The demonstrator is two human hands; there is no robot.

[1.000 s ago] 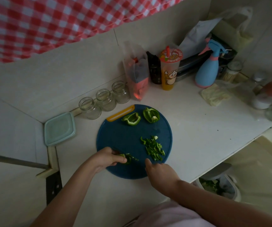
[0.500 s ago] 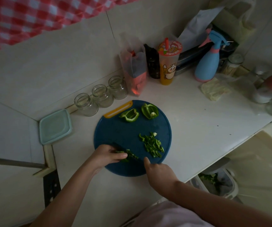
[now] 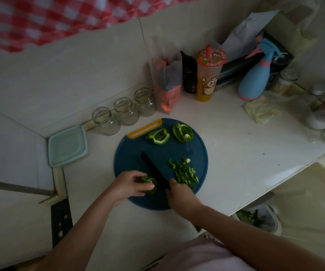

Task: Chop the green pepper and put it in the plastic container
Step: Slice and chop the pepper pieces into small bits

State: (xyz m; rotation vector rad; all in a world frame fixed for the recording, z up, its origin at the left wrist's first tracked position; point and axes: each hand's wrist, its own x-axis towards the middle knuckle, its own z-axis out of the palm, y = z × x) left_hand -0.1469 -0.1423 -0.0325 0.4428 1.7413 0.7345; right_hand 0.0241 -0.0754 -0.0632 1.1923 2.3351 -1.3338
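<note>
White counter (image 3: 236, 149), blue cutting board (image 3: 136, 151), left grip (image 3: 132, 184) holding pepper piece (image 3: 150, 180), right grip (image 3: 181, 194) clasping black knife (image 3: 154, 171)

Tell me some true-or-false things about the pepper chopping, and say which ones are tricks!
1. The left hand holds a pepper piece down on the blue cutting board. True.
2. The right hand holds a spoon. False: its fingers grip a dark knife.
3. The chopped pepper pile is already in the plastic container. False: the pile lies on the board, and the container stands off the board to its left.
4. Two bigger pepper pieces lie at the board's far edge. True.
5. The spray bottle is green. False: it is blue with pink parts.
</note>
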